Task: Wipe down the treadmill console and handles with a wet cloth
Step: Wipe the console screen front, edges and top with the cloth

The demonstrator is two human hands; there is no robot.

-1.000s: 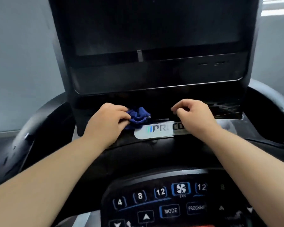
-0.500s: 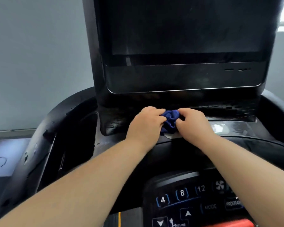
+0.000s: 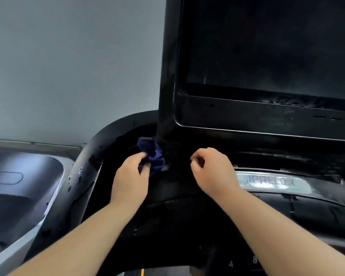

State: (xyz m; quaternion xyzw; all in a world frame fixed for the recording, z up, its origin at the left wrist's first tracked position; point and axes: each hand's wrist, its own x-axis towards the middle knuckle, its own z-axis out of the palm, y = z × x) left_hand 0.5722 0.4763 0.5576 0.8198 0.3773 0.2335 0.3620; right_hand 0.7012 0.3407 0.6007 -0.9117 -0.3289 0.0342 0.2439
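A crumpled dark blue cloth [image 3: 152, 154] lies against the lower left corner of the black treadmill console [image 3: 263, 116]. My left hand [image 3: 130, 176] pinches the cloth between thumb and fingers and holds it to the console's base. My right hand [image 3: 211, 170] hovers to the right of the cloth with its fingers curled and nothing in them. The dark screen [image 3: 267, 46] fills the upper right. A silver logo plate [image 3: 275, 183] sits below the console, right of my right hand. The curved black left handle [image 3: 92, 156] arcs around behind my left hand.
A grey wall [image 3: 68, 66] stands behind on the left. Another machine's dark, grey-edged surface [image 3: 24, 186] lies at the lower left. The button panel [image 3: 253, 259] shows only at the bottom edge, blurred.
The view swung left, so the console now sits at the right. My left hand carried the cloth to the console's left corner. My right hand came off the cloth and is apart from it.
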